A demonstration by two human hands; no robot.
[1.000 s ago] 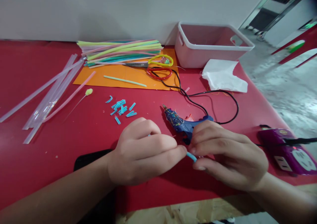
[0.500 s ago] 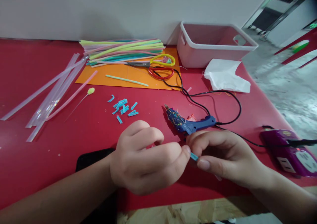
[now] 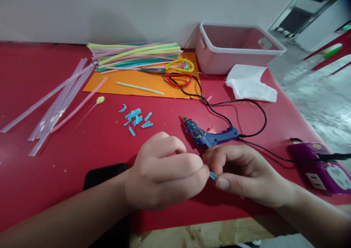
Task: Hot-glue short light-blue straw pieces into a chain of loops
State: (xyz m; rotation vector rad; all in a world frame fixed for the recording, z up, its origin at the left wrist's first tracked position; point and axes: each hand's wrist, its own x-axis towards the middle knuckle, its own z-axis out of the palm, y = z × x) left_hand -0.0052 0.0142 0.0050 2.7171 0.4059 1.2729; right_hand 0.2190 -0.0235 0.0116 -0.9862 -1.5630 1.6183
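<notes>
A short blue piece of pipe cleaner (image 3: 213,176) shows between my hands above the red table. My left hand (image 3: 167,175) is closed, its fingertips pinching one end of the piece. At the other end, the thumb and forefinger of my right hand (image 3: 249,176) close on it; its remaining fingers are curled and partly hidden. Just beyond my hands a blue glue gun (image 3: 210,138) lies on its side, thin strands stuck around its nozzle end. Left of it is a loose group of cut blue pieces (image 3: 134,117).
At the back lie pipe cleaners (image 3: 137,56) and scissors (image 3: 178,72) on orange paper (image 3: 109,85). Clear glue sticks (image 3: 60,105) and a yellow ball on a wire (image 3: 100,100) are left. A plastic bin (image 3: 241,57), white sheet (image 3: 252,83) and purple power socket (image 3: 318,167) stand right.
My right hand has drawn back from beside the glue gun, leaving more of its handle visible. The fingers have shifted along the blue piece, and less of it shows now.
</notes>
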